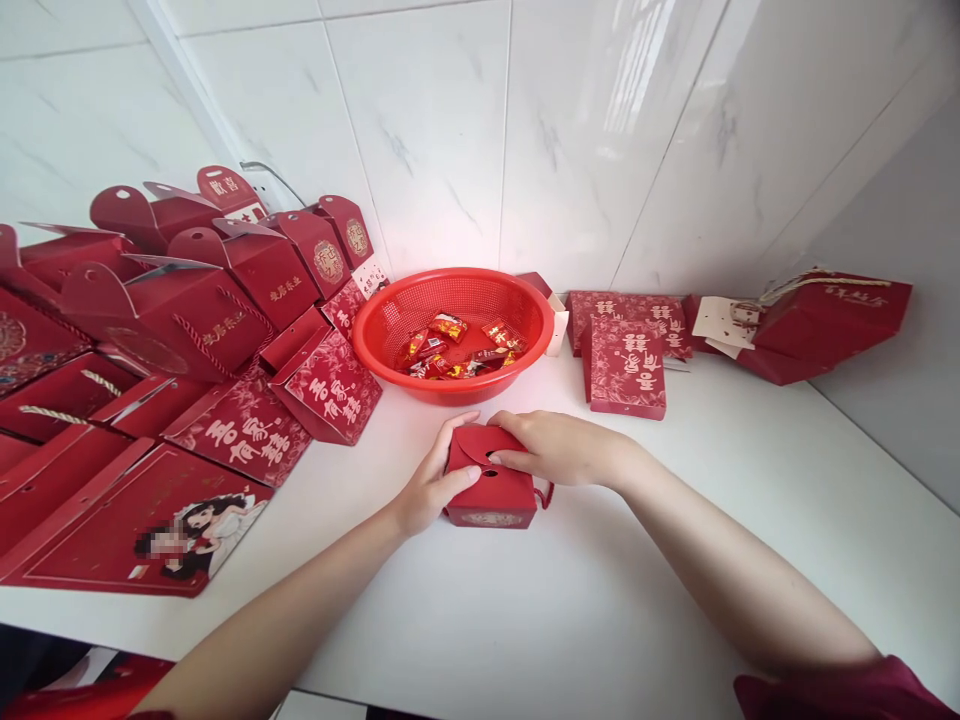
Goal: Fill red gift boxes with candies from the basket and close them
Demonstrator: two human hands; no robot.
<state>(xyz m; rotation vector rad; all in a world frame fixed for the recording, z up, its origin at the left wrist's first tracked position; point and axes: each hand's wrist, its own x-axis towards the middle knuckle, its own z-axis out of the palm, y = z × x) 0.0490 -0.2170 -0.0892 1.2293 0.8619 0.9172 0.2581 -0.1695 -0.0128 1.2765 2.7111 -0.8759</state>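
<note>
A red box (491,500) is gripped by the left hand (431,485) and right hand (551,443). Sweets (450,326) are gathered in a basket (450,390).

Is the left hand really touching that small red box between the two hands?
Touching. The head view shows the left hand against the red box, thumb lying on its top.

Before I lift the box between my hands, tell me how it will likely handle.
The box looks like folded card, so it should keep its shape but might dent if squeezed. Its flat sides and squat form make rolling unlikely. The cord looping out at one side looks soft and would probably flop.
</note>
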